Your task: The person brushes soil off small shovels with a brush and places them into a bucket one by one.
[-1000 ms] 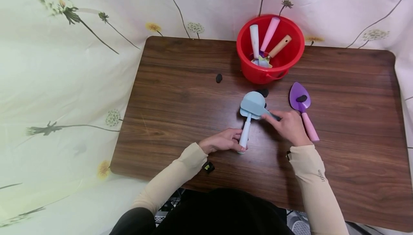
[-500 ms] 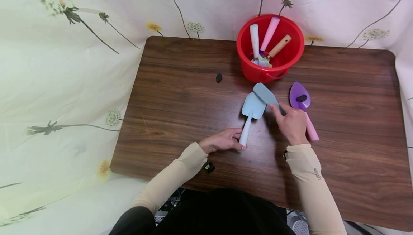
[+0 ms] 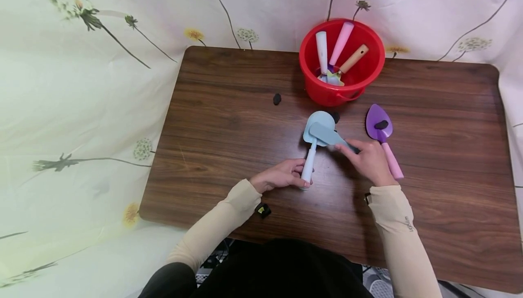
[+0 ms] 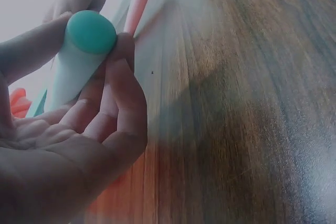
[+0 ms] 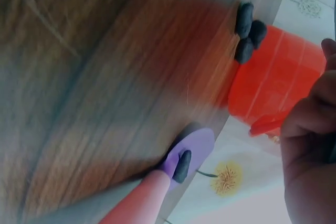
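Observation:
My left hand (image 3: pixel 282 175) grips a small light-blue shovel (image 3: pixel 320 119) by its white handle. In the left wrist view, thumb and fingertips pinch that handle's green end cap (image 4: pixel 91 32). My right hand (image 3: pixel 369 161) holds a blue-grey flat-bladed tool (image 3: pixel 324 133), whose rounded blade overlaps the shovel's blade; whether the two touch I cannot tell. Black stones (image 5: pixel 244 20) lie by the bucket, mostly hidden behind the shovel in the head view. A purple trowel (image 3: pixel 373 115) with a pink handle lies right of my right hand, bearing one black stone (image 3: pixel 382 125).
At the back of the brown table (image 3: pixel 220 143) stands a red bucket (image 3: pixel 327 94) with several handled tools inside. Another black stone (image 3: pixel 277 99) lies left of the bucket. A small black object (image 3: pixel 263 210) is by my left wrist. Patterned cloth (image 3: pixel 102 107) hangs behind.
The blue-grey tool swung up and right off the shovel's blade, then came back down-left over it. The shovel has shifted slightly away from me.

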`<state>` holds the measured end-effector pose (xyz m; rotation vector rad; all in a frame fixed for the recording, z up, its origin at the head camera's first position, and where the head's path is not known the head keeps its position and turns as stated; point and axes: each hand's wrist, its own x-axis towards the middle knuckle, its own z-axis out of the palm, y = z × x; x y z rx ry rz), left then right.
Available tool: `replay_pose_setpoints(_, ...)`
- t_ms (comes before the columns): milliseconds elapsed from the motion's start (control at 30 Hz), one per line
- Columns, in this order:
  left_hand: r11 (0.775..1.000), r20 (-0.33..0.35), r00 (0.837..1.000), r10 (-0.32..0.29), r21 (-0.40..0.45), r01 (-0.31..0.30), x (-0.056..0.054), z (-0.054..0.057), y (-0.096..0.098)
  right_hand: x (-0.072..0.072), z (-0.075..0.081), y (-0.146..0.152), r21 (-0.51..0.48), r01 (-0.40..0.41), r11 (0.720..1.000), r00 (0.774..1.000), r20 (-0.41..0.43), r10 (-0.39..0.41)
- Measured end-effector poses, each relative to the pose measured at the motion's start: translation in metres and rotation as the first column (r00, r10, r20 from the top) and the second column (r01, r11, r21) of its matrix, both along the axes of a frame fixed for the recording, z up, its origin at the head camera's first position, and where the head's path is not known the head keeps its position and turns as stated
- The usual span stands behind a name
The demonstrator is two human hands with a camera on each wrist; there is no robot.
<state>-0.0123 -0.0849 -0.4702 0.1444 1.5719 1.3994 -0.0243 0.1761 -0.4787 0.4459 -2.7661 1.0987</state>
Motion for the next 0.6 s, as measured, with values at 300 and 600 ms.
replay_pose_setpoints(300, 0.999, 0.012, 1.0, -0.02, 0.026, 0.02, 0.0022, -0.0006, -0.0038, -0.0034, 0.0014, 0.0047, 0.031, 0.087, 0.996, 0.996, -0.037, -0.085)
replay_pose_setpoints(600, 0.998, 0.018, 0.999, -0.039, 0.042, 0.038, 0.0031, 0.0007, -0.0075, -0.0074, -0.0008, 0.0027, -0.018, 0.202, 0.979, 0.968, -0.147, -0.202)
